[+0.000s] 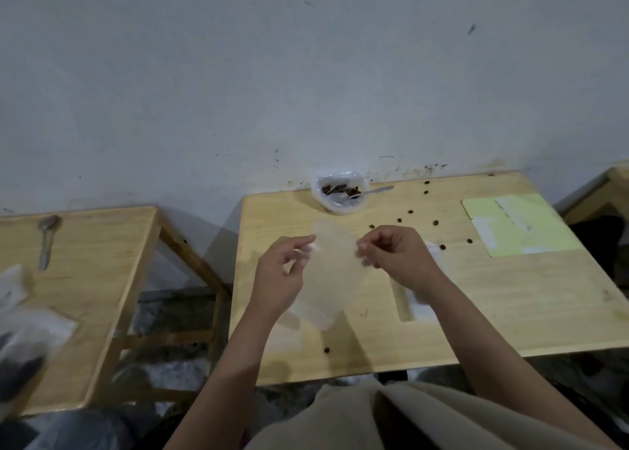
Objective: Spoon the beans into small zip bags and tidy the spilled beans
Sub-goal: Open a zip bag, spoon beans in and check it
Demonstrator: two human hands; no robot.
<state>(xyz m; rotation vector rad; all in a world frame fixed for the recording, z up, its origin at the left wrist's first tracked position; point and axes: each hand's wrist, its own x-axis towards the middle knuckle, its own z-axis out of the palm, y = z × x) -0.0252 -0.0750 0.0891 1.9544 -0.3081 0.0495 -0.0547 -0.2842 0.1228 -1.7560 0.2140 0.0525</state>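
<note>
Left hand and right hand pinch the zip bag's top edges between them; spilled beans lie beyond the right hand on the tabletop.

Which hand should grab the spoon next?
Probably the right hand. The spoon rests in the bowl with its handle pointing right, on that hand's side. The left hand could keep pinching the zip bag.

No legible text, seemingly.
</note>
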